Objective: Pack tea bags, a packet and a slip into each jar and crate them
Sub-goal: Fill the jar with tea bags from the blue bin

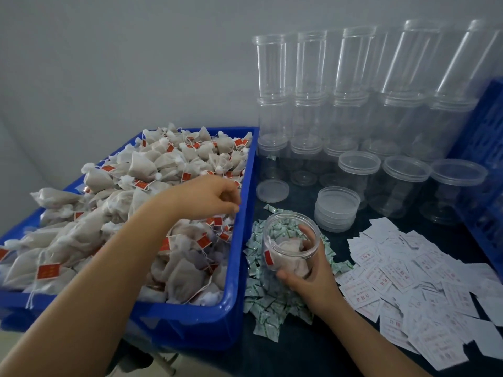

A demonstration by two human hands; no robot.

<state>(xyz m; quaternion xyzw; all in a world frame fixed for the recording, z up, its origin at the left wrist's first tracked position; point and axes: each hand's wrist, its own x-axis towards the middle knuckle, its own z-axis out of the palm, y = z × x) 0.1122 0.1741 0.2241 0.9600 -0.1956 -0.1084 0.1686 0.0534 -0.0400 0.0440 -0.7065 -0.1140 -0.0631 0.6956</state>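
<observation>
The blue crate (487, 164) at the worktop's right edge is cut off by the picture's side, so only its near wall shows. The tray (239, 268) runs off the left side. Print on the slips (402, 278) and red tags (48, 271) is too small to read. The left hand (209, 195) hides whatever its curled fingertips touch among the tea bags (152, 164). The right hand (310, 273) covers the jar (288, 240) base. The rear jars (313, 77) blur together.

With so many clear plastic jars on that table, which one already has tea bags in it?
The clear plastic jar held tilted in the right hand, over the green-and-white packets. The stacked and lidded jars behind look empty.
</observation>
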